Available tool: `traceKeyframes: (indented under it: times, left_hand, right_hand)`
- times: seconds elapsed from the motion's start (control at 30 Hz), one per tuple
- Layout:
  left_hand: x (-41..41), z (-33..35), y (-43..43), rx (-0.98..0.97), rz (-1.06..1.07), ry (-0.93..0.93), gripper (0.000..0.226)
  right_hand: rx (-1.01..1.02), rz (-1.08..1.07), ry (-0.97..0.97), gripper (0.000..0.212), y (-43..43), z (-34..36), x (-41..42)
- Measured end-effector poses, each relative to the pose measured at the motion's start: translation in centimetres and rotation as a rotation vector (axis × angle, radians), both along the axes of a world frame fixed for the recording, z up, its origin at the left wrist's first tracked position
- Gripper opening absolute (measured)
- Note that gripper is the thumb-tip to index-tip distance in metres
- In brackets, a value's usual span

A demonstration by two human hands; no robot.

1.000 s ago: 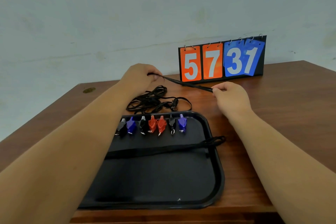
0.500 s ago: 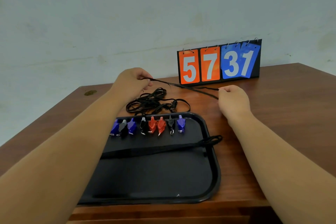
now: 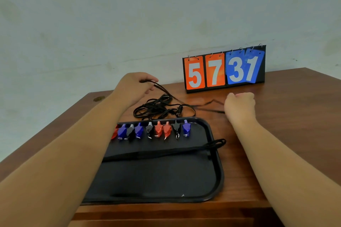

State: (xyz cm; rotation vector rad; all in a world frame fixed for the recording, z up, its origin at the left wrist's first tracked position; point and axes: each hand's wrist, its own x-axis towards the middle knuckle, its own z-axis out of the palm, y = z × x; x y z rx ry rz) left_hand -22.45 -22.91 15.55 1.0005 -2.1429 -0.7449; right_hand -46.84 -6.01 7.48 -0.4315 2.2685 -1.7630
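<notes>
My left hand [image 3: 136, 86] pinches one end of a black cord [image 3: 206, 104] above the table. That cord runs slack to the right, where my right hand [image 3: 239, 106] holds its other end in a fist. A tangle of more black cords [image 3: 158, 108] lies between my hands, just behind a black tray [image 3: 219, 167]. Several blue, black and red whistles [image 3: 158, 130] stand in a row along the tray's far edge. A straightened bundle of black cords [image 3: 166, 153] lies across the tray, its looped end over the right rim.
A flip scoreboard [image 3: 224, 69] reading 5 7 3 1 stands at the back of the wooden table [image 3: 295, 116], against the pale wall. The tray sits near the table's front edge.
The cord between my hands was stretched taut and now sags onto the table. My left hand has moved left and up; my right hand stays near the same spot.
</notes>
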Motion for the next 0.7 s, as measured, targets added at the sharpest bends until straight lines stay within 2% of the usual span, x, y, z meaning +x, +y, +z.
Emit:
traceKeyframes:
  times: [0.03,0.1,0.17,0.27,0.37,0.53,0.6,0.7]
  left_hand:
    - [-0.3,0.2,0.3,-0.009,-0.014,-0.009,0.026]
    - [-1.0,0.5,1.0,-0.028,-0.049,-0.042,0.027]
    - [-2.0,0.7,1.6,-0.036,-0.072,-0.083,0.028]
    - [-3.5,0.9,2.5,-0.073,-0.074,-0.12,0.02]
    - [-4.7,1.0,3.1,-0.136,-0.115,-0.147,0.008]
    - [-6.1,0.9,4.2,-0.118,-0.207,-0.107,0.005]
    - [-6.5,0.9,4.5,-0.108,-0.244,-0.097,0.01]
    - [-7.0,1.2,4.6,-0.106,-0.289,-0.082,0.018]
  right_hand:
    - [0.034,0.031,0.023,0.036,0.0,0.2,0.5]
    - [0.13,0.11,0.201,0.04,0.3,0.5,1.1]
    - [0.072,0.258,0.322,0.039,0.6,0.8,1.9]
    - [0.004,0.609,0.38,0.043,1.1,0.8,3.5]
    - [0.014,0.768,0.377,0.059,0.8,0.3,3.8]
    - [-0.066,0.746,0.327,0.075,0.3,0.2,2.9]
    - [-0.11,0.682,0.346,0.071,0.0,0.2,2.7]
    - [-0.151,0.528,0.369,0.052,-0.2,0.1,2.6]
